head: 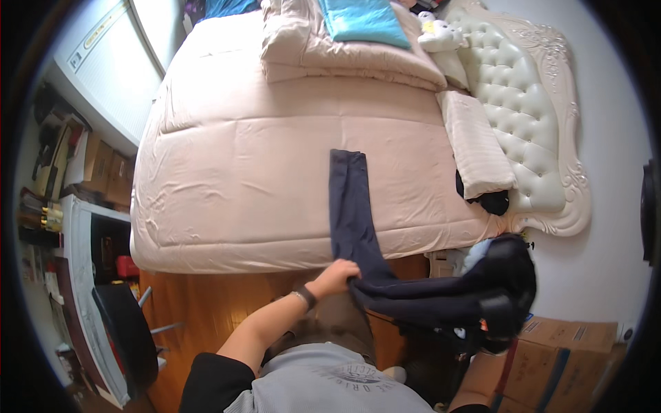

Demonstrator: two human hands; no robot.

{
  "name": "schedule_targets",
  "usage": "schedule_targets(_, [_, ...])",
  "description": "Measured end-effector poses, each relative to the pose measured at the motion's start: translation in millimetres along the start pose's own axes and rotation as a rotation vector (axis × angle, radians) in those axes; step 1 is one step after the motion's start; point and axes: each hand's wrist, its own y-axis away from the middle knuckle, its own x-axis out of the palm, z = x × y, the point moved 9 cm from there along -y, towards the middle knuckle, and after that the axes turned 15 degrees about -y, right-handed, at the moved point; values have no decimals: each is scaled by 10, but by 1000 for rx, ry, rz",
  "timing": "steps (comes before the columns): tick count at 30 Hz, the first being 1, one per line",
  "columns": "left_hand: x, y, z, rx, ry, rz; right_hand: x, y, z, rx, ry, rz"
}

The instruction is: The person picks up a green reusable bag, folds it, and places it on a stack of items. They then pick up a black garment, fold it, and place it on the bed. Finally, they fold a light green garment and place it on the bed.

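Dark navy trousers (353,206) lie with their folded legs on the pink bed sheet (232,180), the hems towards the bed's middle. From the near edge of the bed the cloth bends to the right and hangs before me. My left hand (338,278), with a dark band on its wrist, grips the trousers at the bend, just off the bed's edge. On the right, my right forearm (477,379) reaches up under a bundle of dark cloth (508,279); the right hand itself is hidden by it.
A folded pink quilt (356,67) bears a turquoise folded cloth (366,23). A white pillow (477,144) lies by the tufted headboard (516,118). Cardboard boxes (563,361) stand at the lower right. A black chair (124,340) and a desk (77,248) are on the left.
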Motion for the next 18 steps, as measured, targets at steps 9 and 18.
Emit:
schedule_targets(9, [868,577,833,-723,346,130,1505,-1771,-3154,424,-374,438])
schedule_targets(18, [1270,662,2043,-1327,617,42,2314,-2428,-6342,1100,-460,35])
